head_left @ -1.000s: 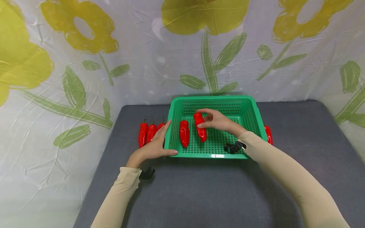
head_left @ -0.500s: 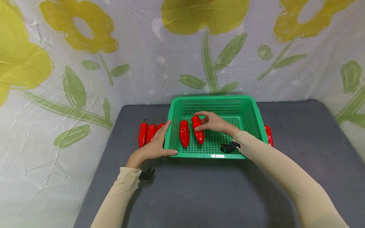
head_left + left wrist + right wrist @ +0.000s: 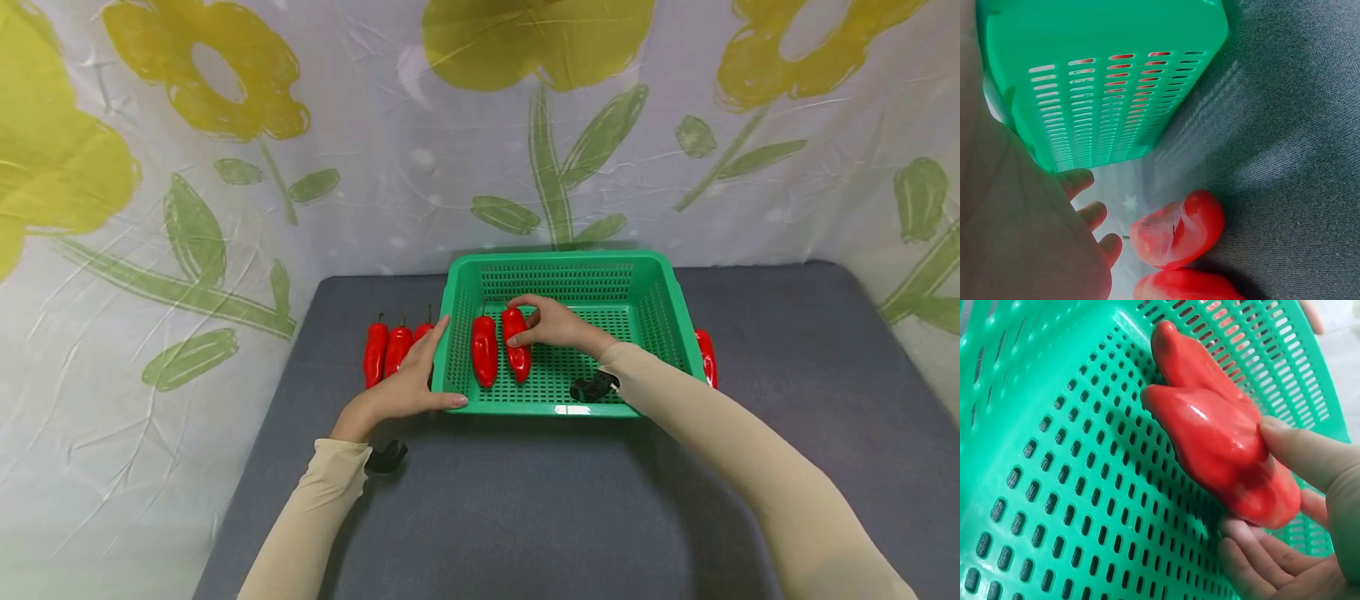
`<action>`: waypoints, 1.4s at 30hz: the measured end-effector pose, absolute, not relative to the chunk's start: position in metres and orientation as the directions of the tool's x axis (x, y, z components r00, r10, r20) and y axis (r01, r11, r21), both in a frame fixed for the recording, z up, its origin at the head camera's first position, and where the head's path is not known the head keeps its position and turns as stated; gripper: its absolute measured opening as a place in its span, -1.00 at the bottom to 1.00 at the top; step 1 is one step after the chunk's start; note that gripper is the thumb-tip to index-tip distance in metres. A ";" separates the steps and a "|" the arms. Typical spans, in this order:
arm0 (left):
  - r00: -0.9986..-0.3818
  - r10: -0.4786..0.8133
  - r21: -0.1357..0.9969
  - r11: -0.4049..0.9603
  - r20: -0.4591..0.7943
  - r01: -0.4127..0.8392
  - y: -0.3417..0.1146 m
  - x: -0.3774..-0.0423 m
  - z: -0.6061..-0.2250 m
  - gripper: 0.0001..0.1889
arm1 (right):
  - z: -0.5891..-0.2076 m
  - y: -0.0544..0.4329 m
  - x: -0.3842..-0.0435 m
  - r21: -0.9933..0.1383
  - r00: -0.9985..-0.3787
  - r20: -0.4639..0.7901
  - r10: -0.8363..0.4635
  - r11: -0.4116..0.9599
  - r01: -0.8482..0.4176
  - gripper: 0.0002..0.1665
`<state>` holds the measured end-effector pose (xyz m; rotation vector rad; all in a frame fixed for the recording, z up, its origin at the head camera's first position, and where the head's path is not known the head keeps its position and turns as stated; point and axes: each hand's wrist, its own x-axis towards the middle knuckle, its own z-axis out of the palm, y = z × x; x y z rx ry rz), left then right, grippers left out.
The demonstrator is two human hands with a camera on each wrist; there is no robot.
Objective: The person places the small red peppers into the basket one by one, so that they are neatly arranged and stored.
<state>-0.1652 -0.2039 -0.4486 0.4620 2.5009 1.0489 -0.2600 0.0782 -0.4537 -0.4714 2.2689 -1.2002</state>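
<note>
A green perforated basket [image 3: 555,408] stands at the back of the table. Inside it, my right hand [image 3: 558,323] pinches a red pepper [image 3: 517,358] between thumb and fingers, close over the basket floor. The right wrist view shows the held pepper [image 3: 1216,437] with my thumb on one side and fingertips under the other. Just left of it, a second red pepper [image 3: 484,352] lies in the basket. My left hand [image 3: 405,385] rests on the basket's left rim, thumb along the front corner and fingers straight along the side.
Several red peppers [image 3: 376,354] lie in a row on the dark grey table [image 3: 555,500], left of the basket and partly behind my left hand. Another red pepper [image 3: 706,357] shows past the basket's right side. A flower-printed cloth [image 3: 390,167] hangs behind the table.
My right hand has moved left and slightly toward the front with its pepper, bringing it nearer the pepper lying in the basket. My left hand has stayed on the rim.
</note>
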 end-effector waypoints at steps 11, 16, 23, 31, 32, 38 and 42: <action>-0.873 0.445 0.722 0.669 -0.200 0.176 -0.204 -0.166 -0.451 0.26 | -0.460 0.072 -0.262 -0.813 -0.816 -0.281 -0.505 0.577 -0.077 -0.15; -0.872 0.444 0.719 0.673 -0.207 0.172 -0.204 -0.166 -0.449 0.27 | -0.460 0.067 -0.262 -0.806 -0.824 -0.272 -0.498 0.585 -0.087 -0.15; -0.873 0.438 0.722 0.673 -0.214 0.160 -0.204 -0.166 -0.448 0.27 | -0.459 0.064 -0.262 -0.787 -0.833 -0.264 -0.486 0.608 -0.105 -0.15; -0.869 0.439 0.721 0.676 -0.228 0.152 -0.202 -0.164 -0.447 0.27 | -0.462 0.065 -0.259 -0.793 -0.829 -0.277 -0.486 0.603 -0.088 -0.16; -0.869 0.439 0.720 0.677 -0.229 0.153 -0.202 -0.164 -0.447 0.26 | -0.462 0.065 -0.259 -0.795 -0.828 -0.278 -0.487 0.601 -0.086 -0.17; -0.870 0.435 0.721 0.677 -0.234 0.145 -0.203 -0.164 -0.446 0.27 | -0.464 0.065 -0.261 -0.806 -0.826 -0.280 -0.489 0.587 -0.075 -0.28; -0.869 0.433 0.722 0.678 -0.239 0.139 -0.203 -0.164 -0.446 0.27 | -0.464 0.065 -0.262 -0.810 -0.825 -0.280 -0.491 0.582 -0.072 -0.31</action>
